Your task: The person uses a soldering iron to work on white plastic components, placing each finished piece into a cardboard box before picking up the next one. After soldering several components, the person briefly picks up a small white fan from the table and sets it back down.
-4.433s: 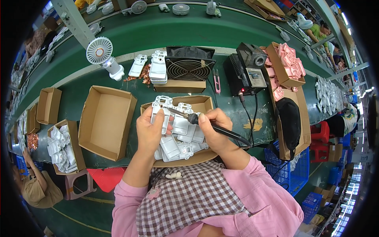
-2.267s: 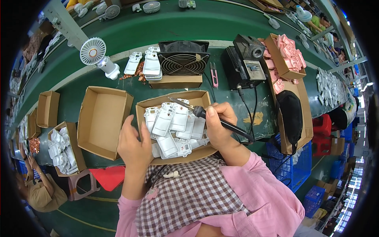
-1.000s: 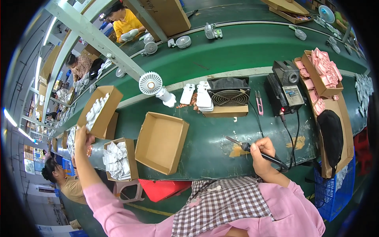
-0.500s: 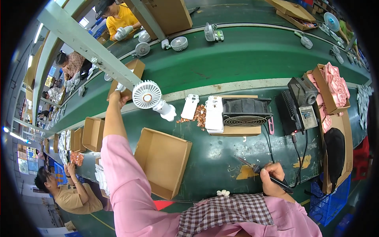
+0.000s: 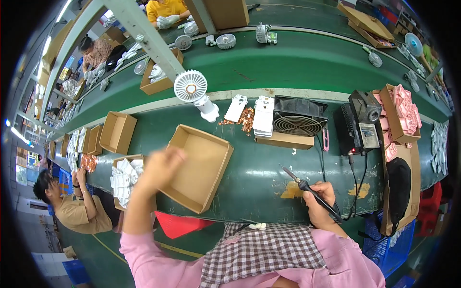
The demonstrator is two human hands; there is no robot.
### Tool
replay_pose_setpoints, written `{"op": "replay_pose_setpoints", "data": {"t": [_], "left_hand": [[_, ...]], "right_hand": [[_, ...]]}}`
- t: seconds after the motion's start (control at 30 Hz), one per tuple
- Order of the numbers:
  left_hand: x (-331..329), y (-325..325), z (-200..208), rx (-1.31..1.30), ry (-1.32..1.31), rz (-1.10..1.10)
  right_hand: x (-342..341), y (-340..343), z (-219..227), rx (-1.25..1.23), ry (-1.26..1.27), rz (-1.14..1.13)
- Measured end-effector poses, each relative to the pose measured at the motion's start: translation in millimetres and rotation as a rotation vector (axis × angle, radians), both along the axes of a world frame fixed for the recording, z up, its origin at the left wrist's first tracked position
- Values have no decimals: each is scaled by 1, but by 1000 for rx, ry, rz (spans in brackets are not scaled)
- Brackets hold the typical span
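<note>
My right hand (image 5: 320, 200) grips a black soldering iron (image 5: 307, 188), its tip pointing up-left above the green bench near a yellow patch (image 5: 291, 191). My left hand (image 5: 161, 165), blurred and holding nothing I can see, hovers with fingers loosely apart over the near-left edge of an empty brown cardboard box (image 5: 199, 166). Left of that hand, a smaller box (image 5: 126, 176) holds several white plastic parts.
A white desk fan (image 5: 192, 90), white parts (image 5: 264, 115), a black square fan (image 5: 298, 123) and a soldering station (image 5: 357, 129) stand behind. A box of pink parts (image 5: 401, 113) sits at right. A green conveyor (image 5: 297, 62) runs beyond. A seated person (image 5: 72, 211) works at left.
My left arm has swung back from the far left down to the empty box. The tray of white parts that was in front of me is gone. My right hand keeps the iron.
</note>
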State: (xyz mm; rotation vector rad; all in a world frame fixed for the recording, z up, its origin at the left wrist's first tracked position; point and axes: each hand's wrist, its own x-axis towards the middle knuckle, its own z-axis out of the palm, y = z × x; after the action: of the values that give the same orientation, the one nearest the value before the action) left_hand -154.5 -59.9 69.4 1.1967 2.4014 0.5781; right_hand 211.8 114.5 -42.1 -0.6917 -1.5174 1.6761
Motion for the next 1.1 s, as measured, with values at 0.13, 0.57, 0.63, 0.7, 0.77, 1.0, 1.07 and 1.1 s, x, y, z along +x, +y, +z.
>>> {"op": "replay_pose_setpoints", "data": {"t": [0.13,0.57,0.63,0.7,0.77,1.0,1.07,1.1], "left_hand": [[90,-38,-49,71,131,-182],[189,-100,-45,245,95,-652],[181,-102,-32,406,-11,-671],[152,-110,-22,510,212,-459],[106,-126,-12,576,322,-109],[-117,-276,-68,232,736,862],[-140,-293,-87,100,621,1027],[-144,-281,-88,57,351,1020]], "right_hand": [[3,-10,12,26,38,-18],[23,-32,24,181,72,129],[21,-33,15,260,68,212],[17,-37,7,266,43,180],[15,-42,4,195,42,191],[1,-52,5,300,-56,250],[0,-52,-1,305,-44,202],[2,-50,-1,306,-61,174]]}}
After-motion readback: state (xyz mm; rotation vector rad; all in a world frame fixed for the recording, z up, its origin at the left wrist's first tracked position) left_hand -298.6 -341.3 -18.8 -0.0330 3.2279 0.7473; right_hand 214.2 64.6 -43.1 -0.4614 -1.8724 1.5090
